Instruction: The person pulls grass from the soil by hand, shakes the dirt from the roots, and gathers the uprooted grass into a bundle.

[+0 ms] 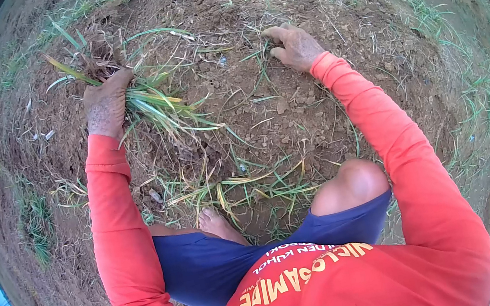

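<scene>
Two hands over bare soil [266, 123]: left hand [105, 102] fisted round a grass bunch [150, 101], right hand [297, 47] loosely open, fingers bent, resting on the ground.

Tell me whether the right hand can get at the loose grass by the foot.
Probably yes: the right hand rests open on bare soil, with only open ground between it and the loose grass by the foot. The left hand grips a grass bunch.

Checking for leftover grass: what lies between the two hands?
Head view: mostly bare, clumpy soil with a few thin blades lies between the left hand, gripping a grass bundle, and the right hand.
</scene>
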The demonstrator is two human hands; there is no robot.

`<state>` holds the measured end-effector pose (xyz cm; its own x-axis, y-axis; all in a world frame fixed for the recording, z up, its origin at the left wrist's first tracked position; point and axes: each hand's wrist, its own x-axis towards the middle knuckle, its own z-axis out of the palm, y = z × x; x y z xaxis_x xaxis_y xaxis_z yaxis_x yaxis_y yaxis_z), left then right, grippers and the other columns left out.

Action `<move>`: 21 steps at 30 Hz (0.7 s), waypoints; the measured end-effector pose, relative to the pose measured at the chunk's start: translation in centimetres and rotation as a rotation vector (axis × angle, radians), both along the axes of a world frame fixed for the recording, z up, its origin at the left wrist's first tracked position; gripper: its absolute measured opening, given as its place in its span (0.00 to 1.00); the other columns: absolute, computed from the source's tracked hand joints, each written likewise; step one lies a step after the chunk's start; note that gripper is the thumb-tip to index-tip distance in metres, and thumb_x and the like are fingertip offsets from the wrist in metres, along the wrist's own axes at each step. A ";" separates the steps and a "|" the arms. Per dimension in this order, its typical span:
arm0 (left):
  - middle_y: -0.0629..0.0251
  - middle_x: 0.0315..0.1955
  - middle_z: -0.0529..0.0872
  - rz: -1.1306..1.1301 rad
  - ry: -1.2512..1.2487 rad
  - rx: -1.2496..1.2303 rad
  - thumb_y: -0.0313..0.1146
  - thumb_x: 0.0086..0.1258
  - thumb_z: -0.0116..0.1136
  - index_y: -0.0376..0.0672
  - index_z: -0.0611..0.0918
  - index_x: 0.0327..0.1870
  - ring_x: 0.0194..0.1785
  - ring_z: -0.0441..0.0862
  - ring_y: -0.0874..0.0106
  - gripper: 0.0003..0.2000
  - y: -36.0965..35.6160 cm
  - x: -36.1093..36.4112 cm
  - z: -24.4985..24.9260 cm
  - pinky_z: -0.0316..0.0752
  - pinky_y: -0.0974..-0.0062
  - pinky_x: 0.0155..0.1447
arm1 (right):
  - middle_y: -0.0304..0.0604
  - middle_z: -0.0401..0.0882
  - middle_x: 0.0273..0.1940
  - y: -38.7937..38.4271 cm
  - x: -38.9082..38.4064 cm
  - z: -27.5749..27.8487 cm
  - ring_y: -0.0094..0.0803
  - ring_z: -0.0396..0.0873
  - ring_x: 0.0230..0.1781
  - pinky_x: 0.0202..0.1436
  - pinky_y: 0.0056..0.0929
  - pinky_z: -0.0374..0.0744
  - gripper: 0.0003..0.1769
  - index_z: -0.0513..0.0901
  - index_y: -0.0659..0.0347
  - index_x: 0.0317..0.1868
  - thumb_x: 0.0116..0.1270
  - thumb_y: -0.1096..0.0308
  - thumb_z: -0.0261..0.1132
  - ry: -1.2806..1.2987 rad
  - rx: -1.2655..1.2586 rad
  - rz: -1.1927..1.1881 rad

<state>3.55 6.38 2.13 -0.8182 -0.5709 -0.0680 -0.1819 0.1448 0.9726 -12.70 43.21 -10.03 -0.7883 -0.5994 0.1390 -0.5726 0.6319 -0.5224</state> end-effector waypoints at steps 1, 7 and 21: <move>0.69 0.29 0.89 -0.016 -0.012 -0.054 0.36 0.61 0.74 0.34 0.90 0.34 0.32 0.84 0.78 0.12 -0.2 0.3 -0.2 0.78 0.75 0.40 | 0.54 0.82 0.48 -0.2 -0.2 -0.4 0.52 0.82 0.55 0.60 0.44 0.80 0.21 0.83 0.53 0.59 0.65 0.65 0.68 0.069 -0.003 0.037; 0.67 0.35 0.91 -0.160 -0.010 -0.226 0.33 0.65 0.72 0.32 0.91 0.43 0.35 0.85 0.79 0.12 -0.8 1.4 0.1 0.79 0.77 0.43 | 0.53 0.81 0.50 -0.3 -1.2 0.5 0.52 0.82 0.55 0.60 0.45 0.80 0.16 0.84 0.56 0.52 0.66 0.62 0.68 -0.010 0.016 0.034; 0.63 0.40 0.91 -0.328 -0.032 0.671 0.34 0.67 0.75 0.34 0.86 0.52 0.39 0.88 0.75 0.17 8.8 -1.5 -3.1 0.85 0.73 0.42 | 0.55 0.87 0.42 -10.2 4.8 5.6 0.50 0.86 0.46 0.53 0.43 0.81 0.14 0.89 0.60 0.45 0.64 0.61 0.67 -0.176 -0.401 0.172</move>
